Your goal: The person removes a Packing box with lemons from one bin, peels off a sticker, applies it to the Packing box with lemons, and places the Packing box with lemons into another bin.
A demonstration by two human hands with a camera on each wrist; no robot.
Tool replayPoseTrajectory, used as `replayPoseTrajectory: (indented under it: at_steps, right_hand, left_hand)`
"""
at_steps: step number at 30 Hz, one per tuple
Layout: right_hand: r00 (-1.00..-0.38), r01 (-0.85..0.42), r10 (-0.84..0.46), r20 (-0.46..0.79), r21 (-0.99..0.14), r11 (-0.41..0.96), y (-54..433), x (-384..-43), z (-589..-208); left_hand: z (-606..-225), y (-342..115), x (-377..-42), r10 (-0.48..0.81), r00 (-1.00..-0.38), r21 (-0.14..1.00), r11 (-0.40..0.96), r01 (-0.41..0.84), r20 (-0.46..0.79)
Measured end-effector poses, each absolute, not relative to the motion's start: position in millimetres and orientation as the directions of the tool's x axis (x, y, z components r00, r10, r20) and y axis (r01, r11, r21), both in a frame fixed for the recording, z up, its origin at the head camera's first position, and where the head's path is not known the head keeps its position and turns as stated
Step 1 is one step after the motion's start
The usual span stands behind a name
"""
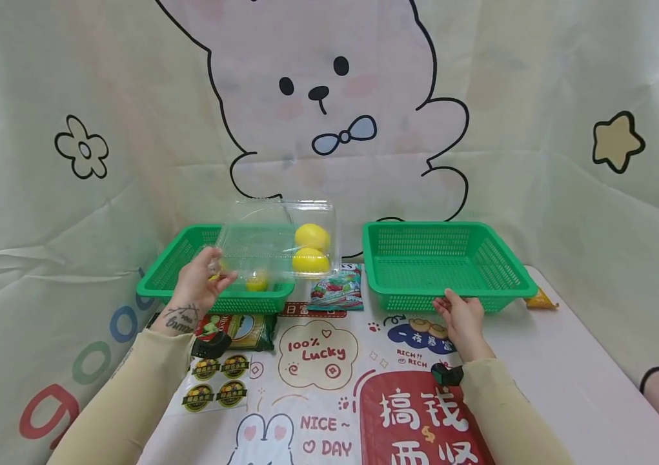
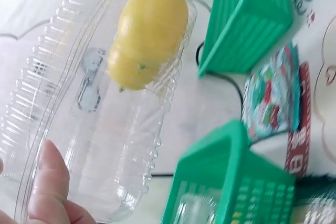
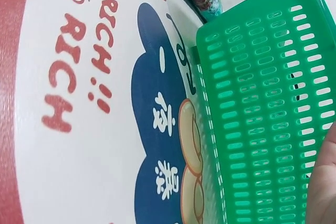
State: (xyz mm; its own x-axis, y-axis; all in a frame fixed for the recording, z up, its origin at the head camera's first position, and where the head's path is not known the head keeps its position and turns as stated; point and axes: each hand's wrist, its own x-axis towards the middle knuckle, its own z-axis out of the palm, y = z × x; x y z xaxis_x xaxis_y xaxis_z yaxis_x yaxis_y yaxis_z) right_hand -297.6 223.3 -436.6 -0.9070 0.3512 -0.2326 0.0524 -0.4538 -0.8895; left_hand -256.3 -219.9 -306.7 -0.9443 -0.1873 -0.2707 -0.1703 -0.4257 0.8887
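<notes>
Left hand (image 1: 198, 283): pinches clear container (image 1: 259, 242) holding two yellow fruits (image 1: 311, 261), above left basket (image 1: 248, 303);
Right hand (image 1: 464, 323): at near rim of right basket (image 1: 405, 301); cannot tell whether gripping

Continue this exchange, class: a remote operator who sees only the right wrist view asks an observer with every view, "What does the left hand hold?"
Observer: The left hand holds a clear plastic container.
Operator: Is anything in it?
Observer: Yes, two yellow fruits, at the end away from that hand.
Operator: I see one green basket. Is there another?
Observer: Yes, a second basket stands to its left in the head view.
</notes>
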Motion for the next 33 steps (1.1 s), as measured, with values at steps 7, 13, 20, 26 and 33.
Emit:
replayPoseTrajectory:
  at_steps: [7,13,20,26,33]
  right_hand:
    - [-0.901,0.043,0.364,-0.236,-0.884,-0.466,221,-299,-435]
    - [-0.900,0.031,0.368,-0.233,-0.877,-0.480,221,-297,-433]
    - [-0.896,0.057,0.364,-0.254,-0.879,-0.473,221,-295,-433]
    - [-0.891,0.065,0.371,-0.263,-0.880,-0.470,221,-295,-434]
    - [-0.901,0.077,0.352,-0.256,-0.889,-0.451,224,-295,-433]
  left_hand:
    - [-322,-193,-232,-0.171,-0.943,0.899,-0.387,-0.203,-0.287]
    - [-342,-170,-214,-0.166,-0.944,0.909,-0.361,-0.211,-0.285]
    - [-372,-149,-193,-0.163,-0.947,0.911,-0.356,-0.207,-0.279]
    - [-393,-137,-178,-0.162,-0.945,0.905,-0.371,-0.209,-0.285]
    - [-412,-131,-166,-0.168,-0.932,0.896,-0.372,-0.243,-0.322]
